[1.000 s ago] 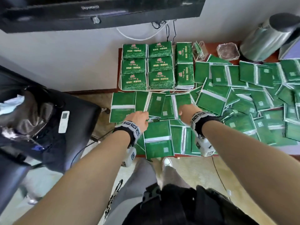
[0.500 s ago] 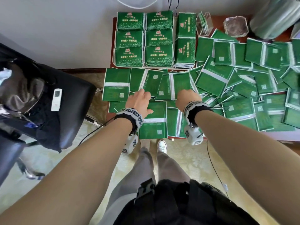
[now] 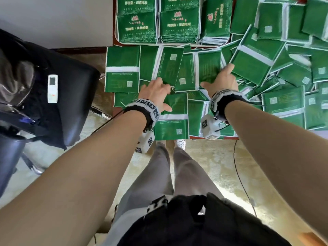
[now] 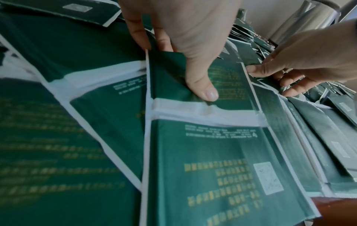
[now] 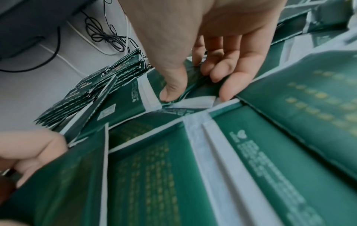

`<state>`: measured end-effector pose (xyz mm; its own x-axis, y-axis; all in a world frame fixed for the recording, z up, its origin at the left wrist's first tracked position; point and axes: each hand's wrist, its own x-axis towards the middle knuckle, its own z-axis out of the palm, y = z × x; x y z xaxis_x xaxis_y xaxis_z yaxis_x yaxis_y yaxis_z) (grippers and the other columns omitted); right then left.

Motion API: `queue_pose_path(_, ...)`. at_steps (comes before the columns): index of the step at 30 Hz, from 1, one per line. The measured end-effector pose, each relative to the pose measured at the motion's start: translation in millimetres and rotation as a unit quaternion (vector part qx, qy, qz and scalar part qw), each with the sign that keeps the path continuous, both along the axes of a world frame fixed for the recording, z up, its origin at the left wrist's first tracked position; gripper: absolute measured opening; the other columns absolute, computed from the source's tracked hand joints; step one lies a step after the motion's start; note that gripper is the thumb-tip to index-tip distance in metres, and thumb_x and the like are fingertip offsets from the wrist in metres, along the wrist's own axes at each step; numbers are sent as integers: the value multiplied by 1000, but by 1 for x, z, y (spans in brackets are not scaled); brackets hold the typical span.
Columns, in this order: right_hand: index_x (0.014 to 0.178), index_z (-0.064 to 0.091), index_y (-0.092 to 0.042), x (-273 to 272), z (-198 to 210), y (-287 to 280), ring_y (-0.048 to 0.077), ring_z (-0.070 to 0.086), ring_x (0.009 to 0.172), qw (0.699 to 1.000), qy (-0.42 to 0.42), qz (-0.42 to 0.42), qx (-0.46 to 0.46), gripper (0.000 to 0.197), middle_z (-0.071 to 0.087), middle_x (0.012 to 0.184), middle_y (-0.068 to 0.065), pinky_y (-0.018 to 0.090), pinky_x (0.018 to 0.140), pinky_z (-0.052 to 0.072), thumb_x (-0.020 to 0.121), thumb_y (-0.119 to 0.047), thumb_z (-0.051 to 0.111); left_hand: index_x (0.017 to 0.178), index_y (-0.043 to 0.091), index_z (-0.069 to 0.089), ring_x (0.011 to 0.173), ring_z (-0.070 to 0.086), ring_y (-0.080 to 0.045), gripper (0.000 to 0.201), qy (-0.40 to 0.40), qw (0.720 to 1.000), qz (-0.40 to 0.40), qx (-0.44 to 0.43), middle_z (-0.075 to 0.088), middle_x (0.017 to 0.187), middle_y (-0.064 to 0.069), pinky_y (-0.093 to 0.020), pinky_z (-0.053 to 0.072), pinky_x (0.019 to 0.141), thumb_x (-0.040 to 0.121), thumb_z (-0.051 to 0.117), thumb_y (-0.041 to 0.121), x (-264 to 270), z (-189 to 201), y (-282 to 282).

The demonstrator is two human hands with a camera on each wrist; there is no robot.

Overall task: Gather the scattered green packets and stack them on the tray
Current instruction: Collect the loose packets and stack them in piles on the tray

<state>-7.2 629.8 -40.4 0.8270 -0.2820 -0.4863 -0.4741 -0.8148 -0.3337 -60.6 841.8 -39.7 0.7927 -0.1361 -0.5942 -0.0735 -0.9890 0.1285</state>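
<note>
While loose green packets (image 3: 252,55) blanket the table, the left hand (image 3: 156,93) pinches one packet (image 4: 203,97) to lift it. Right hand (image 3: 221,80) apparently grips another, bound for the tray (image 3: 116,35).

Tray (image 3: 116,35) cut off at top.

**Bare arms, banded wrists, grey trousers**

Behind the fingers of the left hand (image 3: 156,93) and the right hand (image 3: 221,80), each wrist wears a black strap ringed with white blocks bearing black square markers. A white marker-printed camera box hangs under each, cabled. Grey trousers, white shoes, black waist pack.
</note>
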Motion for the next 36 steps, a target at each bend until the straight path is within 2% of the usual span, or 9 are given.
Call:
queue_pose_path(7, 138, 27, -10, -1, 6, 3, 29, 55, 86, 1000, -1, -8, 0, 82, 50, 96, 7, 42, 80, 54, 82, -36, 81, 129, 19, 54, 122, 44, -27, 67, 22, 1000, 4, 14, 44, 127, -7, -53, 41, 103, 76, 80, 52, 3, 3, -3)
queue_pose_path(10, 131, 33, -13, -5, 4, 3, 32, 59, 85, 1000, -27, 1, -6, 74, 57, 98, 9, 43, 75, 55, 81, -37, 82, 131, 18, 53, 124, 43, -29, 70, 16, 999, 7, 27, 43, 130, -9, -54, 40, 104, 76, 81, 51, 1, 4, -7)
queue_pose_path(13, 126, 37, -13, -7, 4, 2, 32, 60, 89, 998, -54, 15, -7, 71, 61, 106, 11, 44, 76, 54, 79, -38, 83, 134, 17, 50, 127, 42, -30, 73, 12, 999, 7, 37, 42, 133, -10, -55, 40, 105, 76, 80, 51, 1, 5, -10)
queue_pose_path(20, 118, 54, -12, 5, 8, 1, 28, 52, 110, 995, -83, 43, -38, 52, 57, 118, 9, 38, 93, 45, 86, -48, 73, 133, 16, 51, 127, 42, -31, 73, -5, 999, 4, 48, 43, 132, -12, -55, 40, 104, 76, 81, 50, 0, 3, -13)
queue_pose_path(25, 114, 56, -11, 2, 18, -7, 23, 53, 95, 998, -52, -32, 35, 30, 55, 105, 5, 31, 76, 43, 92, -27, 68, 133, 14, 52, 126, 42, -32, 74, -31, 998, 11, 58, 45, 131, -13, -53, 40, 104, 76, 79, 53, -5, 6, -16)
queue_pose_path(28, 120, 54, -12, -4, 31, -20, 24, 57, 101, 996, -49, -60, 50, 36, 58, 113, 6, 31, 80, 49, 89, -20, 71, 131, 13, 54, 125, 42, -32, 75, -34, 997, 7, 71, 47, 131, -13, -51, 40, 103, 76, 78, 57, -5, 11, -17)
queue_pose_path(31, 141, 49, -12, -9, 44, -36, 29, 62, 111, 999, -36, 25, 9, 58, 62, 128, 12, 32, 89, 53, 88, -16, 71, 124, 15, 60, 123, 42, -31, 68, -35, 995, -21, 89, 49, 127, -11, -49, 39, 101, 76, 77, 59, 1, 19, -17)
queue_pose_path(34, 127, 62, -9, -12, 53, -43, 31, 65, 93, 992, -22, 120, -42, 38, 69, 111, 16, 32, 81, 55, 90, -10, 64, 122, 14, 60, 123, 45, -33, 58, -15, 995, -30, 92, 52, 126, -12, -52, 39, 101, 82, 75, 53, 12, 28, -14)
queue_pose_path(36, 113, 66, -8, -14, 57, -43, 28, 63, 78, 987, -13, 145, -65, 25, 67, 94, 13, 33, 72, 56, 90, -4, 57, 115, 12, 60, 116, 52, -34, 50, 3, 996, -19, 84, 56, 116, -11, -51, 43, 96, 85, 74, 49, 21, 36, -10)
